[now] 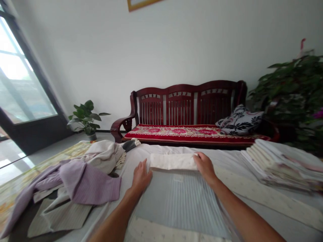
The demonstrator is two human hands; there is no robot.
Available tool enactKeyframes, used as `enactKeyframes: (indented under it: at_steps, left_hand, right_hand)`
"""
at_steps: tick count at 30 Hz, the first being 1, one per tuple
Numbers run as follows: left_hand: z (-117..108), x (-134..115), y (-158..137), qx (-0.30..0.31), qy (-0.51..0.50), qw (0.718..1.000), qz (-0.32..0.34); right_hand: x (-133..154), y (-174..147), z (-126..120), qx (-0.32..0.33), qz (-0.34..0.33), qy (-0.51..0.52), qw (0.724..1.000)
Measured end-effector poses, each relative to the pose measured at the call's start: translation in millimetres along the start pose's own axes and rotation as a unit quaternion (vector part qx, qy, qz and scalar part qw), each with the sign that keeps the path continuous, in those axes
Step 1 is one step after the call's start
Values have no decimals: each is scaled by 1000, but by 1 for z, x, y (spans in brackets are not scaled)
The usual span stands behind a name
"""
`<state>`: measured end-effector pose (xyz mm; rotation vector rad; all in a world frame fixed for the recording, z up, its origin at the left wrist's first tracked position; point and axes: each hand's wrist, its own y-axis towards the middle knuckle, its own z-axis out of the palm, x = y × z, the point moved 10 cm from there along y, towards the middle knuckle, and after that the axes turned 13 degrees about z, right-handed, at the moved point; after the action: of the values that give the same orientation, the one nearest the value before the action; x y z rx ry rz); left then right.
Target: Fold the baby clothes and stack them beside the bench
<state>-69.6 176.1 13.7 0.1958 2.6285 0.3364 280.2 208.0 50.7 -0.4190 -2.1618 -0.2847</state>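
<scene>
In front of me lies a flat pale blue striped cloth [186,198] with a small pale label near its far end. A white band of fabric [174,161] is folded across that far end, and a cream patterned strip [161,232] shows at the near end. My right hand [205,166] pinches the band's right end between thumb and fingers. At the band's left end, my left hand [141,176] rests with its fingers stretched out, beside the cloth's left edge. Whether the left fingertips touch the band I cannot tell.
A loose heap of lilac and grey clothes [88,181] lies at the left. Folded cloths are stacked [280,164] at the right, with a cream patterned strip [264,198] beside them. Behind stand a wooden bench [179,107] and potted plants [87,117].
</scene>
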Motion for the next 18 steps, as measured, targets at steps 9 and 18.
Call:
enactKeyframes:
  at_steps: [9, 18]
  left_hand:
    - [21, -40, 0, 93, 112, 983, 114]
    - [16, -53, -2, 121, 168, 966, 154]
  right_hand:
    - [-28, -1, -17, 6, 48, -151, 987]
    - [-41, -2, -19, 6, 54, -255, 965]
